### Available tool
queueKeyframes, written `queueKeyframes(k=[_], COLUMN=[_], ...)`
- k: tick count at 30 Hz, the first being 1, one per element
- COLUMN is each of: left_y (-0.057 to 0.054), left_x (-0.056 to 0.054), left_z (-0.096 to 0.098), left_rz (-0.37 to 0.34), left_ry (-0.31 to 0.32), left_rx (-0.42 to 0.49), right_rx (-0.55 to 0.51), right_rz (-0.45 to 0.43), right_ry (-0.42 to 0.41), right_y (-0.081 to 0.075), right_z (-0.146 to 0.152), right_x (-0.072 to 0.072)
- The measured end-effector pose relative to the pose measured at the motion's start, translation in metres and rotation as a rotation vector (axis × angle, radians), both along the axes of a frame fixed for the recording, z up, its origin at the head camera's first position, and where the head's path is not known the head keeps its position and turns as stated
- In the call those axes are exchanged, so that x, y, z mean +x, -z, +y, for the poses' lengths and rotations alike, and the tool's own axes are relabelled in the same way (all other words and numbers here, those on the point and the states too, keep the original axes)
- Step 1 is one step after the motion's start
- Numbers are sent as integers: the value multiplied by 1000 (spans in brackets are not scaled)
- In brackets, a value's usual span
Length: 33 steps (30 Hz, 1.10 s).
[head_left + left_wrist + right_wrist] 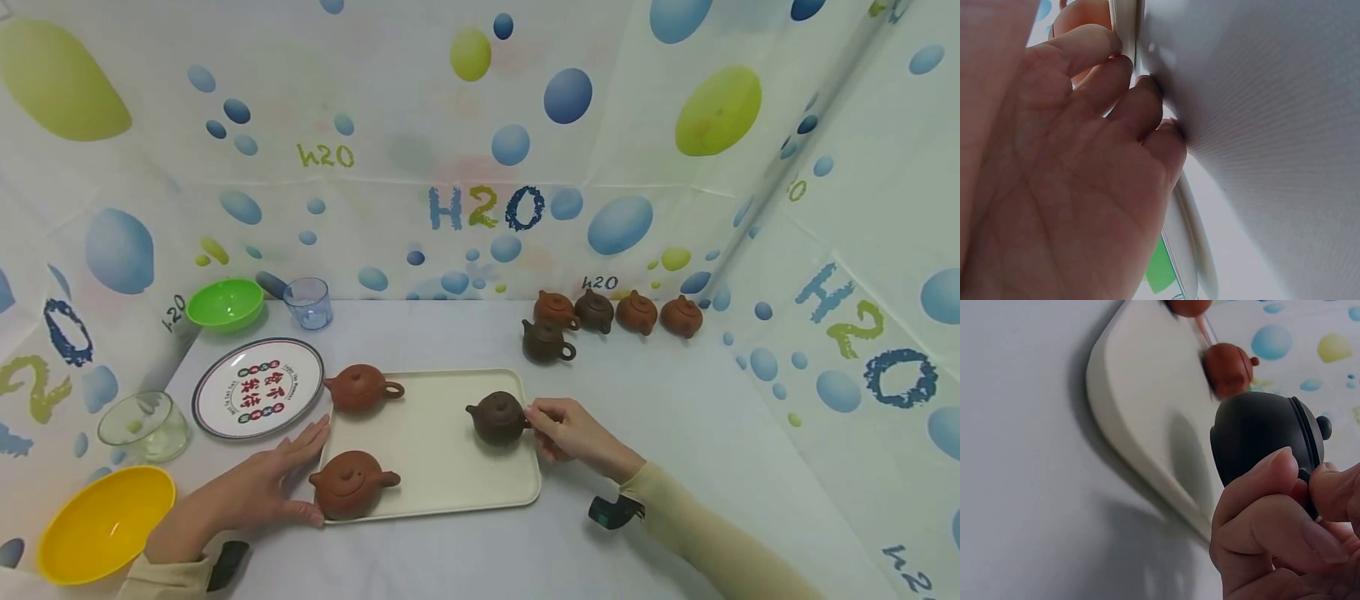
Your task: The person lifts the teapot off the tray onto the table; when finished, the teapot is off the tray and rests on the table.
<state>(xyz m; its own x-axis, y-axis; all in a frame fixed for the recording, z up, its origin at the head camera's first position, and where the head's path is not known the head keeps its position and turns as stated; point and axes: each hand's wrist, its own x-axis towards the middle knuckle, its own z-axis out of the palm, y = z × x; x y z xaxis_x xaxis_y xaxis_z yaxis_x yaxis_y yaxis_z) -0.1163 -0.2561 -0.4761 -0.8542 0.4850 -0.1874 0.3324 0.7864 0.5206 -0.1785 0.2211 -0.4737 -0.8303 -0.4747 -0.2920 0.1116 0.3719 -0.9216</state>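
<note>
A cream rectangular tray (435,450) lies on the white cloth in the head view. My right hand (573,429) pinches the handle of a dark brown teapot (497,418) at the tray's right side. In the right wrist view this teapot (1260,434) is over the tray, with a shadow on the tray below it. Two reddish-brown teapots, one at the back left (360,389) and one at the front left (348,485), stand on the tray. My left hand (262,479) rests along the tray's left edge, fingers extended and thumb near the front corner.
At the back right stand a dark teapot (545,342) and a row of several more, including a reddish-brown one (681,317). On the left are a printed plate (213,387), a green bowl (225,307), a blue cup (309,304), a glass bowl (150,429) and a yellow bowl (105,525).
</note>
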Motion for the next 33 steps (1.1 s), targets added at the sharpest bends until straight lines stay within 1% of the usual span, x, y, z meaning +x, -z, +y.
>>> queueKeyframes(k=[6, 12, 14, 20, 26, 30, 33], left_y=[-1, -1, -1, 2, 4, 4, 3], left_x=[1, 1, 1, 0, -1, -1, -1], left_z=[-1, 0, 0, 0, -2, -2, -1], left_rz=[28, 15, 23, 61, 60, 57, 49], left_ry=[19, 7, 12, 34, 26, 27, 21], left_rx=[3, 6, 9, 11, 0, 1, 0], right_rx=[7, 56, 61, 51, 56, 72, 93], right_rz=[-6, 4, -2, -13, 7, 24, 36], right_ry=[84, 181, 216, 307, 387, 422, 436], right_y=[0, -4, -5, 0, 2, 1, 2], right_z=[27, 56, 67, 100, 123, 136, 146], right_x=[8, 17, 19, 21, 14, 2, -11])
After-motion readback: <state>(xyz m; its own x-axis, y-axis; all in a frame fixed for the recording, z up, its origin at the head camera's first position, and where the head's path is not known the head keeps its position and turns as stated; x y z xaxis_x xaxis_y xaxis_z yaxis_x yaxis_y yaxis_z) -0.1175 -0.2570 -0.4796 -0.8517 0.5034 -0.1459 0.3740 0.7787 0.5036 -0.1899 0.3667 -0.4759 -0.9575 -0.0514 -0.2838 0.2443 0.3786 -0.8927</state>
